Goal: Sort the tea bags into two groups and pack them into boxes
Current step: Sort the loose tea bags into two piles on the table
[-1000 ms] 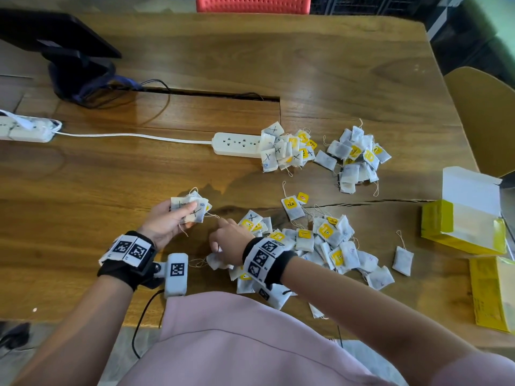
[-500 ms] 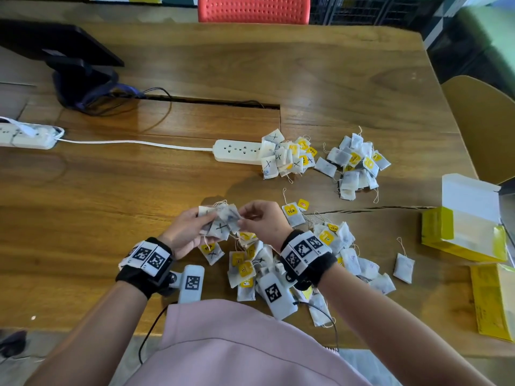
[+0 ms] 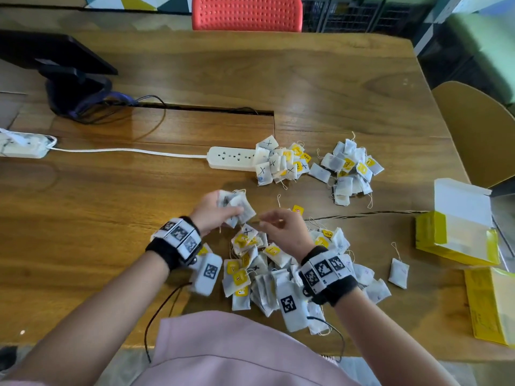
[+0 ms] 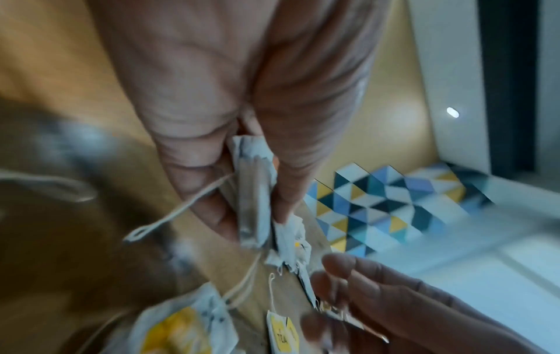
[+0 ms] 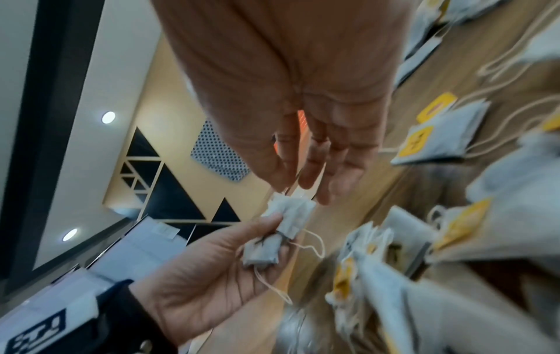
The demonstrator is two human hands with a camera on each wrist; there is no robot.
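My left hand (image 3: 231,211) grips a small bundle of white tea bags (image 3: 237,207) above the table, thumb on top; strings hang from the bundle (image 4: 254,203). My right hand (image 3: 264,220) hovers just right of it with fingers loosely bent and nothing held; its fingertips (image 5: 312,172) stand close over the bundle (image 5: 272,242). Below both hands lies the unsorted pile (image 3: 259,263) of bags with yellow tags. Further back are an X-marked pile (image 3: 276,162) and a plain pile (image 3: 348,171). An open yellow box (image 3: 457,232) stands at the right.
A white power strip (image 3: 231,158) touches the X-marked pile. A second yellow box (image 3: 490,302) lies at the right edge, and a lone tea bag (image 3: 398,273) sits near it. A dark screen stand (image 3: 69,79) is at the back left. A yellow chair (image 3: 479,129) stands beside the table.
My right hand rose from the unsorted pile to the bundle in my left hand and has now drawn slightly away. My left hand moved right with the bundle.
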